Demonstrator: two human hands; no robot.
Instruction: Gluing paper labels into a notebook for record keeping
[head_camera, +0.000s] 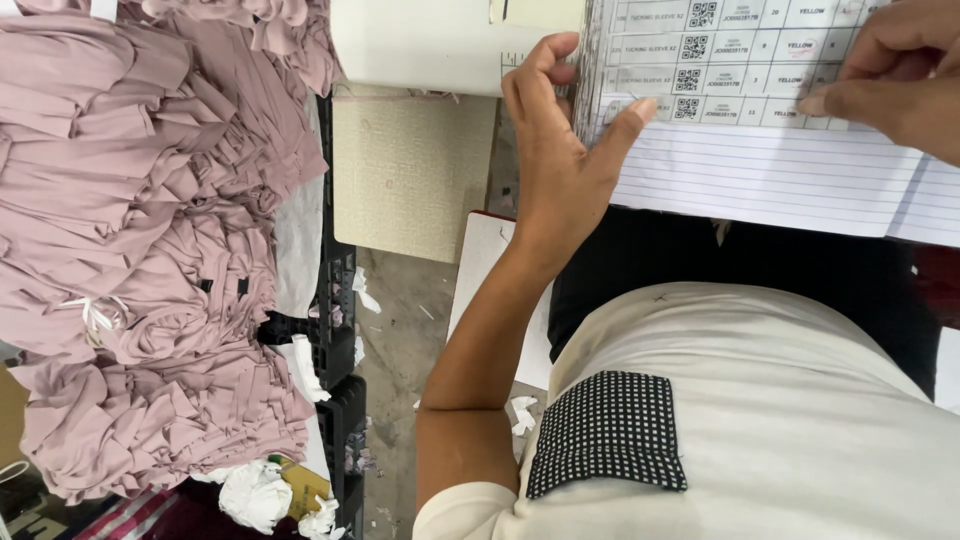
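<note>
My left hand (560, 165) has its grip narrowed on the left edge of the sticker sheet (740, 60): the thumb (625, 125) lies flat on the printed face, and the curled forefinger hooks round the edge at the top, so the paper is pinched between them. My right hand (895, 70) comes in from the upper right corner with its fingers bunched together, the tips pressing down on the bottom row of stickers near the sheet's right side; I cannot tell whether they nip a sticker or only press on it, since nothing shows between the fingertips.

The sticker sheet is white, ruled into rows of small boxes, each row bearing a square code mark and short printed fields. It lies on top of a lined notebook (760, 180), whose ruled white page spreads out below the sheet and runs off to the right. Both sit at the top of the view, just above my lap.

Below them I see my pale shirt (800, 420) with a black-and-white checked pocket (607, 432), and dark cloth across the lap. To the left of my forearm a beige textured panel (410, 170) stands near a white board. Further left, well apart from the hands, a big heap of dusty pink fabric pieces (150, 250) rests on black crates (335, 340), with scraps of white paper on the floor (400, 340).
</note>
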